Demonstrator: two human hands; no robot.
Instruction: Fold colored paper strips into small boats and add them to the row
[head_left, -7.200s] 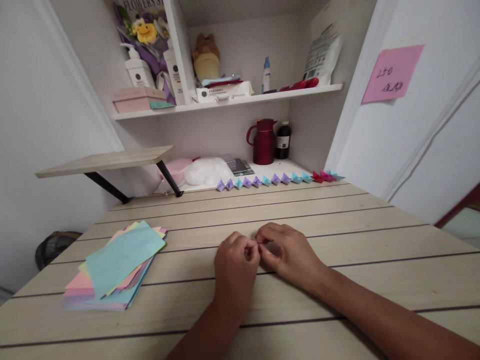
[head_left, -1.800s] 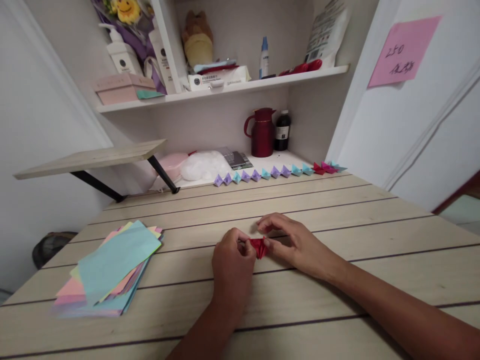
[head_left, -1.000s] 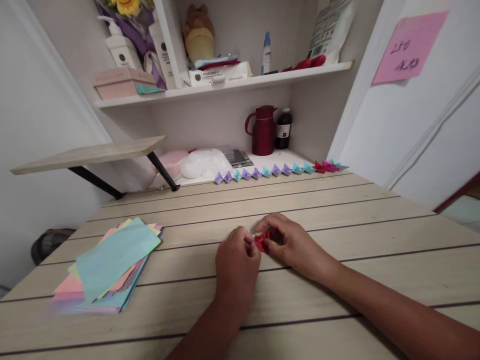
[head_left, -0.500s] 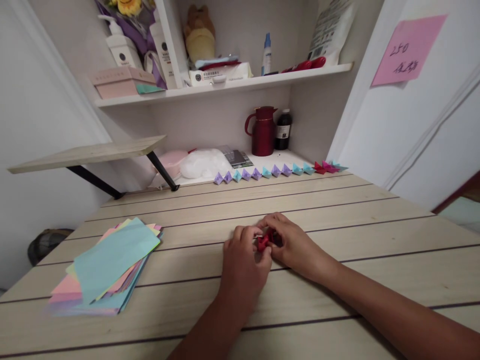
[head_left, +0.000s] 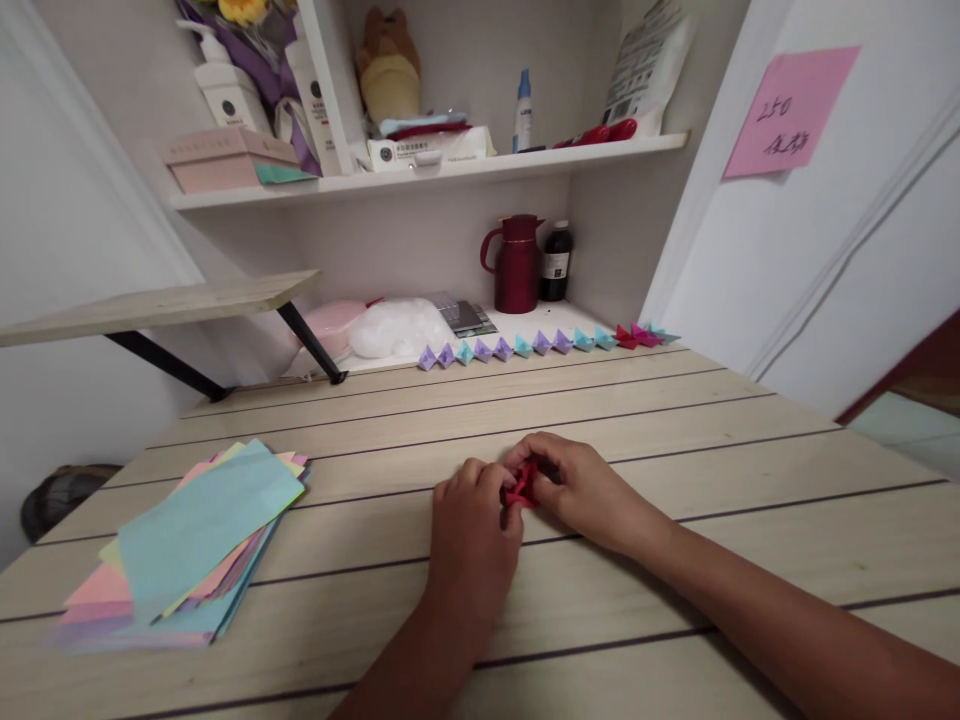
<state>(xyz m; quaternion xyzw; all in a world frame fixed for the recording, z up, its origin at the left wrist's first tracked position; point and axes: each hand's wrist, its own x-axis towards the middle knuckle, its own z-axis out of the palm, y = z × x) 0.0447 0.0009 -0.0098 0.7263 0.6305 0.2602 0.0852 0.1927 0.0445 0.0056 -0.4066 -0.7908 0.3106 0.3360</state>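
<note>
I'm seeing two hands meeting mid-table: left hand (head_left: pixel 472 530) and right hand (head_left: pixel 581 490) are both pinching one small red folded paper piece (head_left: pixel 520 487), fingertips closed on it, low over the pale slatted wooden table (head_left: pixel 675 420). Fingers are covering most of it, so I'm not making out its shape. One fanned stack of pastel paper sheets (head_left: pixel 187 540) is lying well left, clear of the hands. A row of small folded paper shapes (head_left: pixel 540 343) is lining the far edge; I'm counting roughly thirteen, right end overlapping. One dark red jug (head_left: pixel 514 265) and one dark brown bottle (head_left: pixel 556 262) are standing behind.
</note>
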